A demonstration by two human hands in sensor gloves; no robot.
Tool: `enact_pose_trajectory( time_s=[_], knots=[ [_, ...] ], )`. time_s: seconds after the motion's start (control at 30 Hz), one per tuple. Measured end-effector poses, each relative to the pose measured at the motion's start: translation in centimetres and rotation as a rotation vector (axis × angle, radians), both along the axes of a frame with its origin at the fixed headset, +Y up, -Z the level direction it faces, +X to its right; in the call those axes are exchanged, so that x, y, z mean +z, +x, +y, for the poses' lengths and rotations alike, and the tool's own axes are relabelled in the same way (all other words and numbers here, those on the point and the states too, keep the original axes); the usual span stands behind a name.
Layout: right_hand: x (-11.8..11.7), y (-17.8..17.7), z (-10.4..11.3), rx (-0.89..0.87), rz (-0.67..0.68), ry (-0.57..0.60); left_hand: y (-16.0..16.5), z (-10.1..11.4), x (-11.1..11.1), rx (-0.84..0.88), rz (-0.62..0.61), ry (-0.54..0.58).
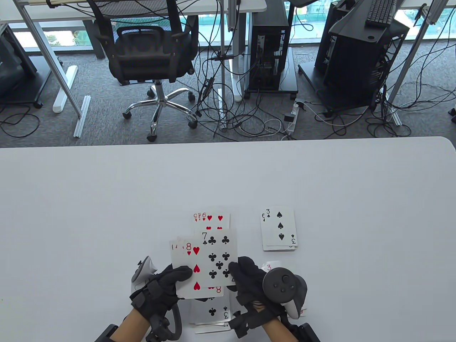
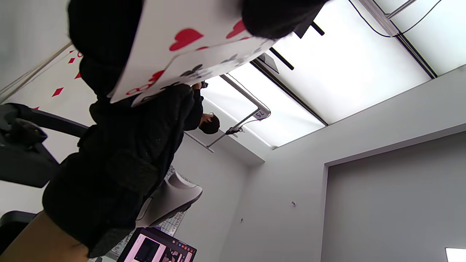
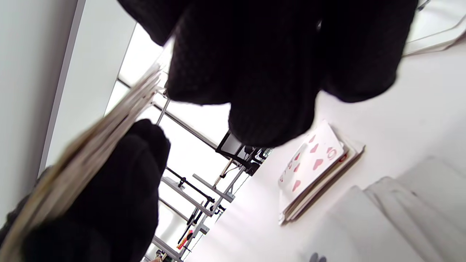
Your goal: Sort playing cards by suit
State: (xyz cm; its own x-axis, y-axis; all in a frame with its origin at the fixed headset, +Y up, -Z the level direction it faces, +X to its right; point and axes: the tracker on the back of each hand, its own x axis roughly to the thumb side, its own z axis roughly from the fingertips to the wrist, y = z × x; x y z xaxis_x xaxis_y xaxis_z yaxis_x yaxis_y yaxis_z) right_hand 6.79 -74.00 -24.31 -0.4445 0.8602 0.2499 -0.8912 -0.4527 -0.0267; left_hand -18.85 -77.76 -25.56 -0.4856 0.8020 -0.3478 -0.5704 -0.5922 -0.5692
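Cards (image 1: 203,263) (fanned) hide heart pile (image 1: 213,218).

Four piles of white playing cards lie face-up on the white table (image 1: 107,199) — hearts (image 1: 213,218), spades (image 1: 279,229), clubs (image 1: 212,313), one half-hidden (image 1: 269,266) — plus two black-gloved hands (image 1: 167,285) sharing one fan (image 1: 203,263).

bright, even daylight | soft shadows | table view sharp | wrist views blurred close up

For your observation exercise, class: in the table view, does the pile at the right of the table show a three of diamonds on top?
No, the top card of the right pile is a three of spades, black pips.
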Motion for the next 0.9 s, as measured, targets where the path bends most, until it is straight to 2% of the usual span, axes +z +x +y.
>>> enact_pose_trajectory(
  time_s=[0.2,0.33,0.4,0.6,0.73,0.9],
  knots=[
    [-0.8,3.0,-0.4,-0.128,-0.125,-0.041,-0.7,0.1,-0.3,0.014,0.038,-0.002],
    [-0.9,3.4,-0.9,-0.115,-0.118,-0.069,-1.6,0.3,-0.8,0.032,0.079,0.005],
    [-0.9,2.3,-1.1,-0.014,-0.023,-0.126,-2.2,0.5,-1.0,0.032,0.104,0.01],
    [0.5,-2.9,-2.3,0.359,0.19,-0.166,-3.2,0.5,-1.3,0.037,0.154,0.013],
    [1.1,-4.6,-2.6,0.62,0.23,-0.148,-3.1,0.4,-1.3,0.034,0.149,0.008],
    [1.5,-5.6,-2.8,0.793,0.255,-0.127,-3.0,0.2,-1.3,0.031,0.14,-0.003]
  ],
)
